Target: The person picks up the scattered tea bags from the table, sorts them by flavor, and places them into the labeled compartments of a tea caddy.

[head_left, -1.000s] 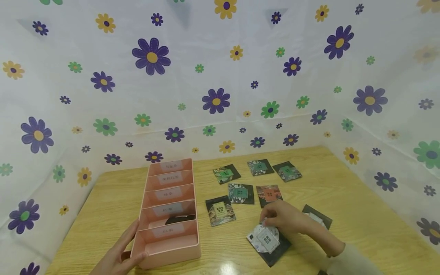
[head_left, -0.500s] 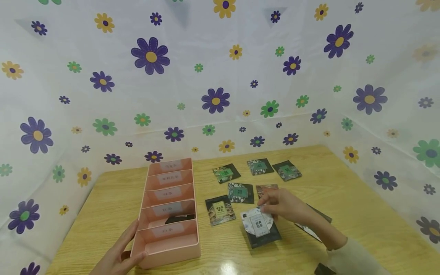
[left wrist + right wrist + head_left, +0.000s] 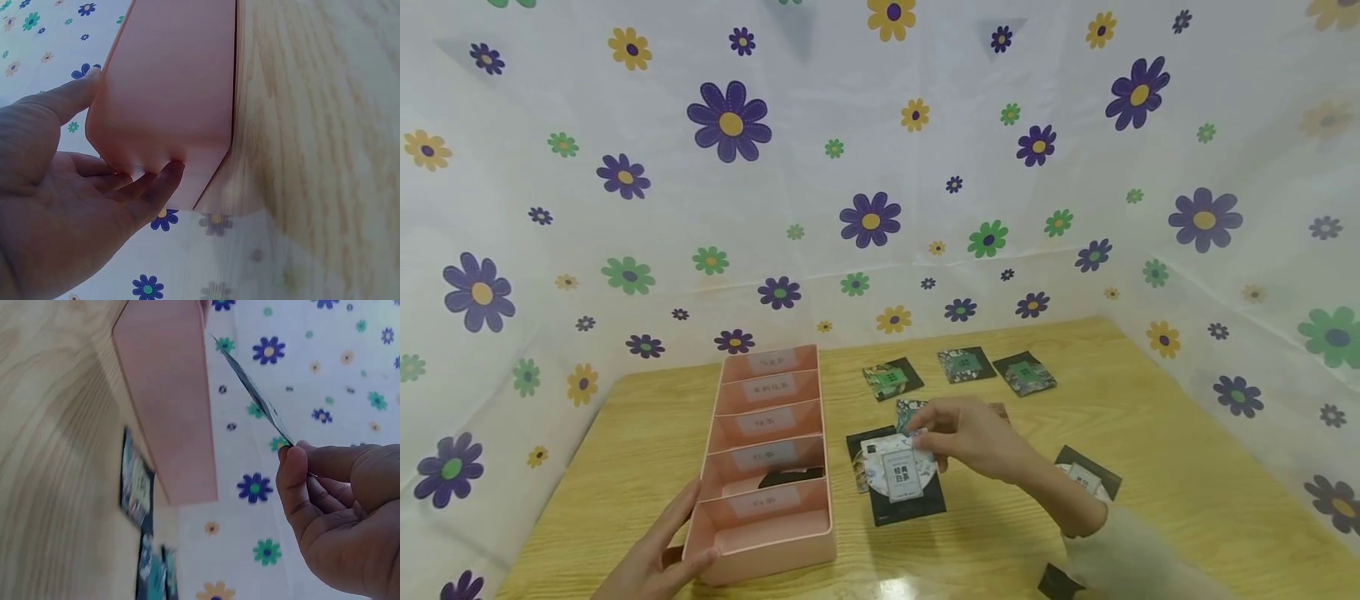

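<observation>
My right hand [image 3: 973,437] pinches the top corner of a black tea sachet [image 3: 904,477] with a pale round print and a white label. The sachet hangs tilted above the table, overlapping a yellow-labelled sachet [image 3: 854,448] in the head view. In the right wrist view the held sachet [image 3: 259,400] is seen edge-on between thumb and fingertips. My left hand [image 3: 658,550] holds the near left corner of a long pink divided box [image 3: 775,562], thumb and fingers on its walls [image 3: 169,75]. Labels mark its several compartments; a dark sachet [image 3: 792,478] lies in the second from the front.
Green-labelled sachets [image 3: 892,378], [image 3: 967,365], [image 3: 1026,373] lie at the back of the wooden table [image 3: 1187,500]. Another white-labelled sachet [image 3: 1086,475] lies right of my forearm. A small dark object [image 3: 1060,581] shows by the sleeve. Flower-printed cloth [image 3: 880,167] encloses the table.
My right hand has picked up the white-labelled sachet from the table and carried it left toward the pink box. The left hand has stayed on the box.
</observation>
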Demonstrator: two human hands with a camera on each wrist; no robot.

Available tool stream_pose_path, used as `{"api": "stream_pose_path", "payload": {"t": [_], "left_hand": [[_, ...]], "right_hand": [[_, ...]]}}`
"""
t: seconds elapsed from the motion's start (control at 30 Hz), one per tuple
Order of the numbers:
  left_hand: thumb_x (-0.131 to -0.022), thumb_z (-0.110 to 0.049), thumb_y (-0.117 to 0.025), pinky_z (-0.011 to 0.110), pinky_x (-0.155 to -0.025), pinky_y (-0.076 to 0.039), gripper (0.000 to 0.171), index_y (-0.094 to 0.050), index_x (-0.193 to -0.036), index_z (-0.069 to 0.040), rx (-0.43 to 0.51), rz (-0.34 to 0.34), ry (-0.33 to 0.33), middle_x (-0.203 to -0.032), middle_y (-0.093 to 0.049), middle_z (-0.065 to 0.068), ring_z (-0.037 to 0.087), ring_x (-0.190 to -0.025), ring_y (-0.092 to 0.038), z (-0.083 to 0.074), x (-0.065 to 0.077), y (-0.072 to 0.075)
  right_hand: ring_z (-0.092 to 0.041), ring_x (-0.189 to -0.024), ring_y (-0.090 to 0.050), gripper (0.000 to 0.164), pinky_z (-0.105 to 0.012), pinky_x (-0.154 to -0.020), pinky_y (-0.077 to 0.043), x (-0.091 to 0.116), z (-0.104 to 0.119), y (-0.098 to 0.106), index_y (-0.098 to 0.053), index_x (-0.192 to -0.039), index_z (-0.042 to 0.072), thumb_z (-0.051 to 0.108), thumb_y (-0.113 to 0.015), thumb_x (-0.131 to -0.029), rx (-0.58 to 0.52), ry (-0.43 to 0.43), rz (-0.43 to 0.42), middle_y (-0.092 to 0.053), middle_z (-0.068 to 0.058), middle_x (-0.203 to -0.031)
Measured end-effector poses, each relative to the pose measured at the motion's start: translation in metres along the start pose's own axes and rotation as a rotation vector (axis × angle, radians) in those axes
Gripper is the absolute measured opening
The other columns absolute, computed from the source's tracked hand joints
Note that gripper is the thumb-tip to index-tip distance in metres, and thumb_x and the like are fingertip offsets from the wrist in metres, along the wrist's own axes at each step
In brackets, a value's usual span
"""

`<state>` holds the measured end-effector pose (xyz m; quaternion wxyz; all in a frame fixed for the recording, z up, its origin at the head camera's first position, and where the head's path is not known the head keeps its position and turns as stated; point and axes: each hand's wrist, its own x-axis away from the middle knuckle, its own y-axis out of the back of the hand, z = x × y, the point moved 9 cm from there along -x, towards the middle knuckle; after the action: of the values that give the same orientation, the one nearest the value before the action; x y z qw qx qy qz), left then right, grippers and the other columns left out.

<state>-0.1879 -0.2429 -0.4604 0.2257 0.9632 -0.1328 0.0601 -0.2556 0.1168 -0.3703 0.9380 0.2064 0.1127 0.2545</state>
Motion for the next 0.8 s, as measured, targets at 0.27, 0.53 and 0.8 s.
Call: {"api": "stream_pose_path", "payload": {"t": [0.27, 0.53, 0.8], "left_hand": [[-0.101, -0.015, -0.069, 0.029, -0.088, -0.054, 0.087, -0.013, -0.167, -0.011, -0.002, -0.016, -0.036, -0.169, -0.013, 0.025, 0.017, -0.144, -0.034, -0.002, 0.000, 0.001], [-0.101, -0.014, -0.068, 0.035, -0.090, -0.055, 0.087, -0.011, -0.167, -0.011, 0.004, -0.014, -0.047, -0.169, -0.011, 0.025, 0.038, -0.147, -0.027, -0.001, -0.001, 0.002], [-0.101, -0.014, -0.068, 0.039, -0.090, -0.056, 0.087, -0.011, -0.167, -0.010, 0.016, -0.015, -0.052, -0.169, -0.010, 0.026, 0.046, -0.147, -0.023, 0.001, -0.001, 0.001]], "right_hand": [[-0.020, -0.067, -0.067, 0.015, -0.033, -0.063, -0.058, -0.019, 0.046, -0.031, -0.073, -0.112, 0.002, 0.003, -0.071, -0.097, -0.039, 0.186, -0.040, -0.071, -0.006, -0.089], [-0.005, -0.074, -0.067, 0.016, -0.023, -0.063, -0.057, -0.017, 0.094, -0.059, -0.074, -0.108, 0.003, -0.004, -0.073, -0.093, 0.108, 0.528, -0.212, -0.073, -0.004, -0.094], [-0.005, -0.086, -0.066, 0.023, -0.009, -0.075, -0.050, -0.003, 0.110, -0.102, -0.069, -0.110, 0.005, -0.007, -0.074, -0.091, 0.391, 0.796, -0.245, -0.072, -0.004, -0.101]]}}
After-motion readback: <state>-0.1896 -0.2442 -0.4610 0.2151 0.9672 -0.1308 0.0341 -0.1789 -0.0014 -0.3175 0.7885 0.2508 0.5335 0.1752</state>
